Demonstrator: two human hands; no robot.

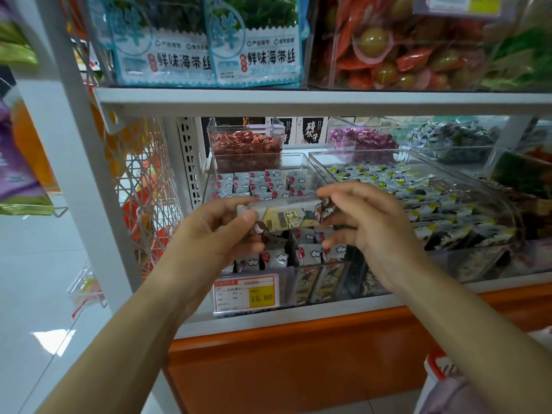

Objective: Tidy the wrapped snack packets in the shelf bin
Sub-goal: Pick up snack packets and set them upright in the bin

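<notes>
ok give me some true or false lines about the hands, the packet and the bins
1. The left hand and right hand hold one packet by its ends. True.
2. The packet lies inside the bin. False: it is held up in both hands, over the clear bin.
3. The price tag on the bin's front reads 15.80. True.
4. The bin to the right holds nothing. False: the neighbouring bin holds many small packets with yellow corners.

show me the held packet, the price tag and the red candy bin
held packet (pixel 286 218): head view, middle of printed wrapper
price tag (pixel 261 297): head view, yellow price panel
red candy bin (pixel 236 125): head view, clear wall above the candies
</notes>
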